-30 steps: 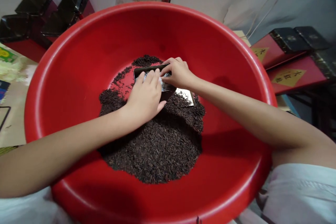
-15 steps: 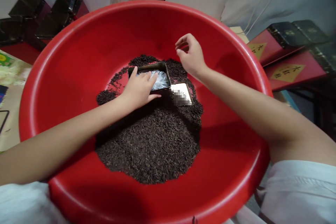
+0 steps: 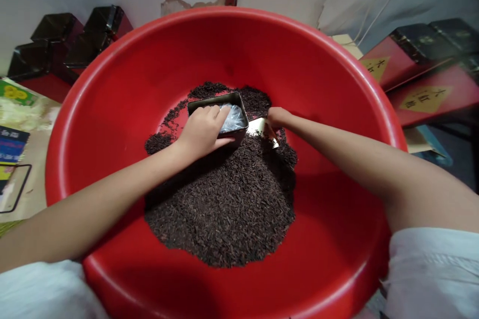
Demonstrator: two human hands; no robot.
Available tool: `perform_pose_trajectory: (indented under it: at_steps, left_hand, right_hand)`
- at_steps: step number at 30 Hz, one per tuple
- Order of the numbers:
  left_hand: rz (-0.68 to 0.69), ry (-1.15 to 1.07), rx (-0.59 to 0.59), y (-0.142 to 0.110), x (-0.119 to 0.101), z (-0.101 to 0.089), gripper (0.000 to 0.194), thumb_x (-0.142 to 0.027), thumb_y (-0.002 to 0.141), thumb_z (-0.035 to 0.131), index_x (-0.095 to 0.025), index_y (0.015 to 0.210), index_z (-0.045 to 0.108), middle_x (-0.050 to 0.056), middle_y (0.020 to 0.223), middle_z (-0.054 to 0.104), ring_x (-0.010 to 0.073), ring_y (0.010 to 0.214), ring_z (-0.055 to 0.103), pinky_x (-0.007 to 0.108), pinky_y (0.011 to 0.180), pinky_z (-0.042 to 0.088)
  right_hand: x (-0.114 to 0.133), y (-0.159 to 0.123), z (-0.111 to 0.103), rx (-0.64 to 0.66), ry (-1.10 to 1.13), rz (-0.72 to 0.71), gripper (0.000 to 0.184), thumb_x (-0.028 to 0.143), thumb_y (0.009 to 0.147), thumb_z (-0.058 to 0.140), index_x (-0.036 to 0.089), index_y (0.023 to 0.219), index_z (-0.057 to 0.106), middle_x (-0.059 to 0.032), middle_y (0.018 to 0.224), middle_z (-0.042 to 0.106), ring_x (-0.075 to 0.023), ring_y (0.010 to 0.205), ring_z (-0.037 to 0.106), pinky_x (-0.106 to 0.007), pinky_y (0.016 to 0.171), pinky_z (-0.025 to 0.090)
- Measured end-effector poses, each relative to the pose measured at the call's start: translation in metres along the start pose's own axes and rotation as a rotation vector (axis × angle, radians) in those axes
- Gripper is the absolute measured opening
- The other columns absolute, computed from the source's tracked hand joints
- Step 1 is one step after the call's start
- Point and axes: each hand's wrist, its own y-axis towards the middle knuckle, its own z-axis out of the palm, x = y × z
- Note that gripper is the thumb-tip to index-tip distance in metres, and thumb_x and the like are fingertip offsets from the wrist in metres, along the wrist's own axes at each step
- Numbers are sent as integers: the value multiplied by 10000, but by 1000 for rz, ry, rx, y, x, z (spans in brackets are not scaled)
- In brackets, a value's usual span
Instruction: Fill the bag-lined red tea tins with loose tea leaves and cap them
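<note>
A big red plastic basin holds a heap of dark loose tea leaves. At the far side of the heap stands an open rectangular tin with a clear plastic bag inside. My left hand grips the tin's near wall, fingers over the rim and thumb outside. To the right of the tin, a shiny tin lid lies on the leaves. My right hand is closed at the lid's right edge; its fingertips are partly hidden.
Dark-topped red tins stand behind the basin at the left. More red tins with yellow labels lie tilted at the right. Left of the basin are a green packet and a blue packet.
My right hand has come down from above the basin onto the lid and closed on its edge. My left hand has curled more tightly over the tin's rim. The view has shifted slightly.
</note>
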Motion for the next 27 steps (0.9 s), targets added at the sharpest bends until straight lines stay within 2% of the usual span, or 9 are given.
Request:
perform_pose_trajectory:
  at_steps: [3,7,11,15,18,21,24,27]
  left_hand:
    - [65,41,-16,-1,3,3,506,-525,840,571,-60,1039,592,183,957,635,308,902,586,359,749,417]
    - [122,50,-54,-1,6,6,466,-528,855,546,-80,959,624,158,863,645,285,841,596,345,712,403]
    - [141,64,-53,-1,7,6,479,-551,865,516,-92,922,638,139,818,648,269,813,604,336,706,398]
    - [135,111,-61,0,7,4,506,-562,862,512,-81,962,630,141,809,650,271,792,611,342,702,400]
    - [117,131,-118,-1,8,5,547,-577,837,544,-77,1053,598,133,806,657,270,762,613,337,674,401]
    - [127,102,-159,-1,9,7,505,-569,829,564,-93,993,604,126,788,657,263,750,612,327,655,395]
    - [138,73,-190,-2,11,9,460,-570,826,567,-123,928,607,112,784,657,251,743,608,321,653,388]
    - [132,58,-196,-2,11,10,448,-557,822,576,-127,944,604,110,798,660,248,751,606,320,659,388]
  right_hand:
    - [6,-1,-10,-11,3,39,349,66,655,644,26,1001,657,-217,930,681,-275,894,654,-288,703,490]
    - [18,-6,-29,-62,56,10,387,75,713,567,68,1093,640,-168,1010,677,-244,928,644,-272,721,485]
    - [24,-19,-56,-218,65,-45,354,74,730,543,110,1055,680,-150,1028,677,-274,978,624,-334,798,480]
    - [32,-39,-75,-429,-78,-71,293,128,794,494,93,998,700,-153,1077,641,-318,1042,583,-409,837,438]
    - [38,-52,-80,-549,-230,-115,273,90,805,460,61,941,694,-146,1042,624,-295,1002,590,-454,866,403]
    - [42,-57,-80,-596,-315,-177,250,63,794,453,54,909,675,-154,1013,614,-271,967,582,-467,884,386]
    - [43,-57,-79,-623,-321,-251,297,80,824,401,80,939,674,-152,1081,588,-258,1020,533,-437,893,373]
    - [41,-55,-79,-660,-219,-284,355,94,850,369,79,1024,677,-148,1068,597,-248,999,539,-412,867,385]
